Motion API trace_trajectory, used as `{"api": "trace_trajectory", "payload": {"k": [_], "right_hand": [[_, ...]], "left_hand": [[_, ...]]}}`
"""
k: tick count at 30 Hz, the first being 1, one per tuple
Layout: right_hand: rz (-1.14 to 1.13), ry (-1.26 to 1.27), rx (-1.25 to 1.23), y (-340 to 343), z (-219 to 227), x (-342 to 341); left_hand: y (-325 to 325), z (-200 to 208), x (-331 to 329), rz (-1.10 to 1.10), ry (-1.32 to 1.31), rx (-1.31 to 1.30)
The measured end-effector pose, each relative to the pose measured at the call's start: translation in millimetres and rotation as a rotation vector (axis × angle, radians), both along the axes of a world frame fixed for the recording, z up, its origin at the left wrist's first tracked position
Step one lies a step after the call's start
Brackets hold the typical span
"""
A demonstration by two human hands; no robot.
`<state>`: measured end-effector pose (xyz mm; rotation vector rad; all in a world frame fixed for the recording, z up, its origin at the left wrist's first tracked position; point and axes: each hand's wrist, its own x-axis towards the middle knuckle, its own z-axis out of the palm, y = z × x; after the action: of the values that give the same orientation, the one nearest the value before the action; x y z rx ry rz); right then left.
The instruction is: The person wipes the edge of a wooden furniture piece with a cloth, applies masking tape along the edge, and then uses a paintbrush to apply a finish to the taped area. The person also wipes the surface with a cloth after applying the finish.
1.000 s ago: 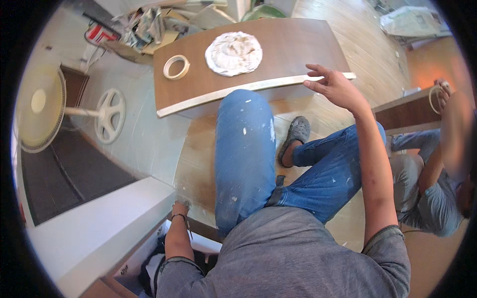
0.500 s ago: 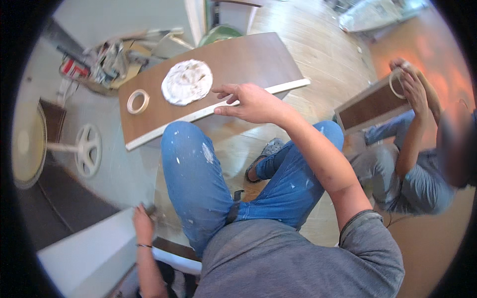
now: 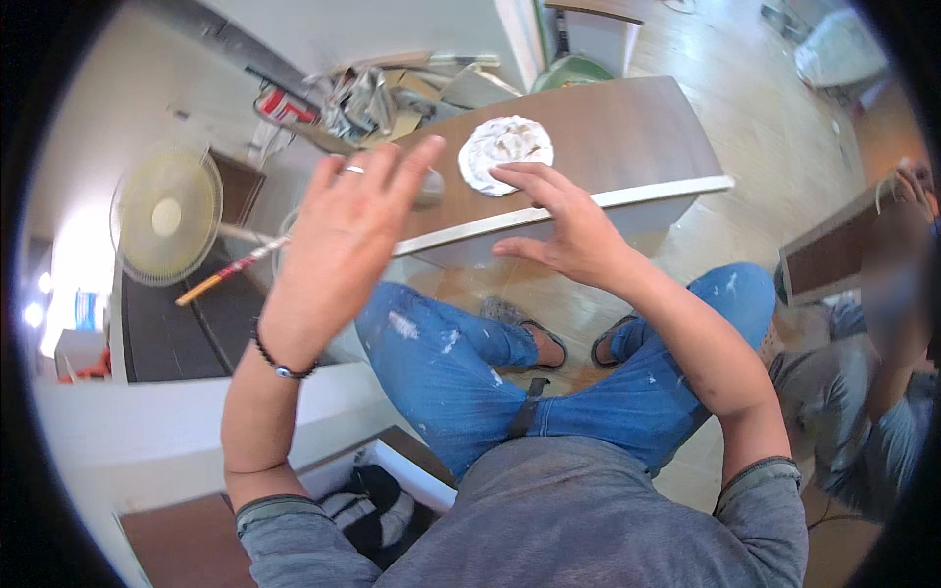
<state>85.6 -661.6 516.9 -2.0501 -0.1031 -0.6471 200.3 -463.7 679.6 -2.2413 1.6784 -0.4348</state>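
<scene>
My left hand (image 3: 351, 227), raised with its fingers mostly straight, has a stick-like tool (image 3: 230, 271) with a red and yellow handle running beneath it. The hand hides the grip itself. A greyish blurred shape (image 3: 428, 188) shows beside its fingertips; I cannot tell what it is. My right hand (image 3: 573, 230) hovers over the board's near edge, thumb and fingers apart, holding nothing. Just beyond it, a round white crumpled-looking piece (image 3: 505, 147) with brown marks lies on the brown board (image 3: 627, 132), which has a white front edge. The tape roll seen earlier is not visible.
A standing fan (image 3: 165, 211) is at the left, and scraps with cardboard (image 3: 392, 108) lie behind the board. A green basin (image 3: 578, 71) sits beyond it. At the right, a co-worker in grey trousers (image 3: 818, 412) has a brown panel (image 3: 833, 257).
My left hand has risen from the lower left to above the board's left side, with the tool now in view. My view has turned left; my right hand remains open near the board's edge.
</scene>
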Motion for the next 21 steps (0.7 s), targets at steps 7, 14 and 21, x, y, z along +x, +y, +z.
{"api": "trace_trajectory", "payload": {"k": [7,14,21], "right_hand": [[-0.031,0.097,0.159,-32,1,-6],[-0.154,0.027,0.096,-76,-8,-22],[-0.129,-0.02,0.018,-81,5,-13]], "left_hand": [[-79,-40,-40,-0.25,0.128,-0.028],[-48,-100,-78,-0.389,0.316,-0.471],[-52,-146,-63,0.161,1.192,-1.277]]}}
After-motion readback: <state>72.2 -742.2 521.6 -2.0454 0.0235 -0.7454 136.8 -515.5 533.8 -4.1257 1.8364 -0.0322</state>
